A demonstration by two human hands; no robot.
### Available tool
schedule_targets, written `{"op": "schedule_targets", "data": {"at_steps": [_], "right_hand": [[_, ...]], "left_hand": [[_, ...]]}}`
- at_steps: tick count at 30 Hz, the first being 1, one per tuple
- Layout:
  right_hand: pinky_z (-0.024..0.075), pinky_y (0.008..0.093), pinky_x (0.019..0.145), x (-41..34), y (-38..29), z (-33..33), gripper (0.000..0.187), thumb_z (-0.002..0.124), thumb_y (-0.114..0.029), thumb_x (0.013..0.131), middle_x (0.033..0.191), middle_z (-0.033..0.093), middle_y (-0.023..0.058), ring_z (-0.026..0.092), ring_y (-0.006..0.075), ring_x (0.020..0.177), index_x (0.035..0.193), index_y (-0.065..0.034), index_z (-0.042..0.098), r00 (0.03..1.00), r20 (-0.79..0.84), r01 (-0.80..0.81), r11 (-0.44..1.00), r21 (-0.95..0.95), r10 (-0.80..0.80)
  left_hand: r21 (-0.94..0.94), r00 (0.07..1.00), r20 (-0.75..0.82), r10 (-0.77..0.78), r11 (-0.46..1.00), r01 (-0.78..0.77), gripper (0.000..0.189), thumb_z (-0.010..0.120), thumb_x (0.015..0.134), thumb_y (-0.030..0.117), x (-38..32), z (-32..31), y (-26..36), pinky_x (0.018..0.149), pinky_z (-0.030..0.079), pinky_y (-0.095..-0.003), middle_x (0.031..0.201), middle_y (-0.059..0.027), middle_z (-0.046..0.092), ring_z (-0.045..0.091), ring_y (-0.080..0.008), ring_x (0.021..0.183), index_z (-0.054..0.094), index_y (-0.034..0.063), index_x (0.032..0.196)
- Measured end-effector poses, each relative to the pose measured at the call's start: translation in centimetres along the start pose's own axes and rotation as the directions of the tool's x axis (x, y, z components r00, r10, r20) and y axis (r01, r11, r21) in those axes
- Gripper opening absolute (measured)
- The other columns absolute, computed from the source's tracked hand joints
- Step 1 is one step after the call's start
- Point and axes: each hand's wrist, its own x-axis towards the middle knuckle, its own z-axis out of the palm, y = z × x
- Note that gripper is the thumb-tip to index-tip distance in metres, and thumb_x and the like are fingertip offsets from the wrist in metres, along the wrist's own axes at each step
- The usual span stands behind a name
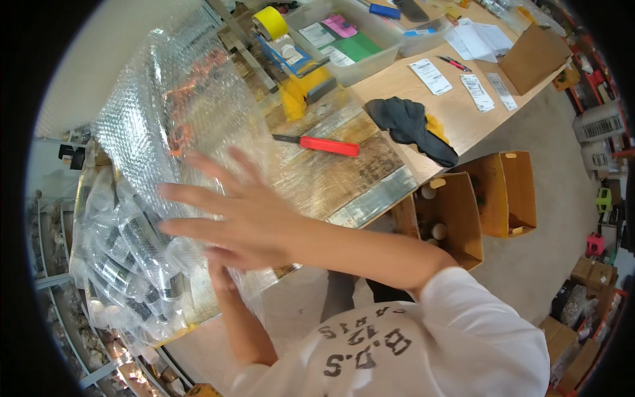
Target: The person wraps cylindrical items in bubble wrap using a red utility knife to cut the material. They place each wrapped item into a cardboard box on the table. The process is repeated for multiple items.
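Observation:
Clear bubble wrap (223,104) hangs over the left of the table, with something orange showing behind or through it. My right hand (248,218), fingers spread and blurred, is over the sheet's lower part; whether it touches the wrap is unclear. Below it my left hand (221,268) is mostly hidden by the right hand and the film, so its fingers cannot be made out. Left of both hands lies a pile of bubble-wrapped dark cylindrical items (141,238). A red-handled knife (329,146) rests on the wood-patterned tabletop, its dark blade pointing left.
Dark gloves (414,126) lie beside printed labels (430,76) on the table. A plastic bin (367,74) and a yellow tape roll (270,23) stand at the back. Open cardboard boxes (474,218) are below the table edge; shelves (47,280) line the left.

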Motion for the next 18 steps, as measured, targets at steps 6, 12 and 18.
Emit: {"op": "schedule_targets", "data": {"at_steps": [6,12,18], "right_hand": [[0.0026,0.0749,0.107,-4.3,10.3,21.9,0.076,0.070,-0.049,0.077,0.157,0.023,0.0056,0.004,0.0435,0.146,0.144,-0.0259,0.043,0.827,0.370,-0.377,0.905,-0.195,0.424],[0.0018,0.0738,0.108,-7.0,11.7,23.8,0.075,0.062,-0.057,0.080,0.157,0.024,0.0063,0.005,0.0414,0.146,0.144,-0.0243,0.042,0.669,0.523,-0.416,0.850,-0.323,0.527],[0.0464,0.0410,0.082,-15.6,4.2,4.3,0.032,0.068,-0.031,0.087,0.104,0.063,0.0114,0.059,0.0303,0.096,0.103,-0.0047,0.060,0.932,0.195,-0.356,0.667,0.654,0.306]], "left_hand": [[0.044,0.942,-0.096,-0.323,0.944,0.328,0.020,0.056,0.096,0.029,-4.1,-6.2,-7.8,0.041,0.039,-0.0272,0.062,-0.0014,0.051,0.047,-0.0115,0.047,0.055,0.0097,0.101],[0.957,0.879,0.194,0.435,0.114,-0.267,0.049,0.066,0.087,0.031,-1.8,-2.5,-6.2,0.095,0.038,-0.0501,0.123,-0.0229,0.052,0.049,-0.0369,0.114,0.050,0.0013,0.122],[0.785,0.752,0.619,0.227,-0.139,-0.604,0.071,0.037,0.092,0.063,-2.8,2.1,-12.9,0.110,0.004,-0.0666,0.156,-0.0192,0.023,0.011,-0.0439,0.145,0.034,0.0211,0.150]]}}
